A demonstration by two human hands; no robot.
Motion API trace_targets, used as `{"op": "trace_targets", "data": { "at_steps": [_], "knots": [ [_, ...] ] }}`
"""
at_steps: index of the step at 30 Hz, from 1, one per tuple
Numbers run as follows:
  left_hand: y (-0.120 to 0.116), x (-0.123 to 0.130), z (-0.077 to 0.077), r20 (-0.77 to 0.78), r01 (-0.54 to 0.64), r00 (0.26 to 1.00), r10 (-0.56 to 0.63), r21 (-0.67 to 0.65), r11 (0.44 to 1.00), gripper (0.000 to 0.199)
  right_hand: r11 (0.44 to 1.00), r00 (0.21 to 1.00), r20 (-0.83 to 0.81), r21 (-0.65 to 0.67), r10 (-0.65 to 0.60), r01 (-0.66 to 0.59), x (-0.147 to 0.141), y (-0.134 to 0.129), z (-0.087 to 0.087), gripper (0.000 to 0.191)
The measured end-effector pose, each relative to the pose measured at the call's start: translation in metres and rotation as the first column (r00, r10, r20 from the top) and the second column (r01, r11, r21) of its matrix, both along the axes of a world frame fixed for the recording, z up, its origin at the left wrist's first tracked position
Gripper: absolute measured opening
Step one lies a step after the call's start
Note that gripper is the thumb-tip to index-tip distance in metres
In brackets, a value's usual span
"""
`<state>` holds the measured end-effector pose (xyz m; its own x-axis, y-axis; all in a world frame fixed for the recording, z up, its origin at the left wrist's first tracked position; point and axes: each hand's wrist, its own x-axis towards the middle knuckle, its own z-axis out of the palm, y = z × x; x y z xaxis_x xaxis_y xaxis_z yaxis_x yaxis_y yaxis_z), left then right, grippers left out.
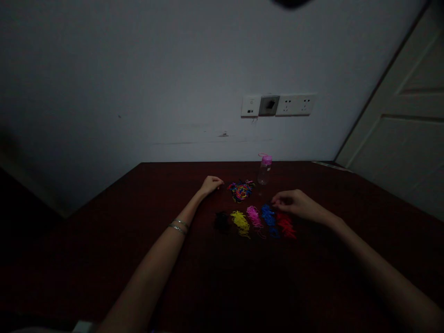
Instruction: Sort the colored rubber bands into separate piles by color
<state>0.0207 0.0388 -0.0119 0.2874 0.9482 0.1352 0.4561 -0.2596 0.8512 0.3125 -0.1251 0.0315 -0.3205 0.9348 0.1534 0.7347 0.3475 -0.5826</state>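
My left hand rests on the dark table left of a mixed pile of coloured rubber bands. Its fingertips are pressed together, and what they hold, if anything, is too small to make out. My right hand hovers over the top ends of the blue bands and the red bands, thumb and finger closed in a pinch. Whatever is in that pinch cannot be made out. Pink bands, yellow bands and dim black bands form separate heaps to the left.
A clear bottle with a pink lid stands behind the mixed pile. The reddish-brown table meets a pale wall with a row of sockets. A panelled door is at the right. The light is dim.
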Motion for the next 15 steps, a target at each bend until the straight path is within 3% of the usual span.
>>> {"op": "trace_targets", "data": {
  "at_steps": [6, 11, 15],
  "knots": [
    [0.000, -0.001, -0.001, -0.003, -0.011, 1.000, 0.011, 0.004, 1.000, 0.021, 0.988, 0.978, -0.140, -0.020, -0.155, 0.154, 0.023, 0.008, -0.015, 0.028],
    [0.003, -0.001, -0.005, 0.041, 0.027, 0.999, -0.026, -0.023, 0.999, 0.017, 0.935, 0.849, -0.393, -0.122, -0.354, 0.333, 0.033, 0.021, -0.039, 0.039],
    [0.003, -0.001, -0.006, 0.039, 0.089, 0.995, -0.089, -0.002, 0.996, 0.019, 0.907, 0.779, -0.478, -0.104, -0.406, 0.409, 0.035, 0.026, -0.046, 0.043]
  ]
}}
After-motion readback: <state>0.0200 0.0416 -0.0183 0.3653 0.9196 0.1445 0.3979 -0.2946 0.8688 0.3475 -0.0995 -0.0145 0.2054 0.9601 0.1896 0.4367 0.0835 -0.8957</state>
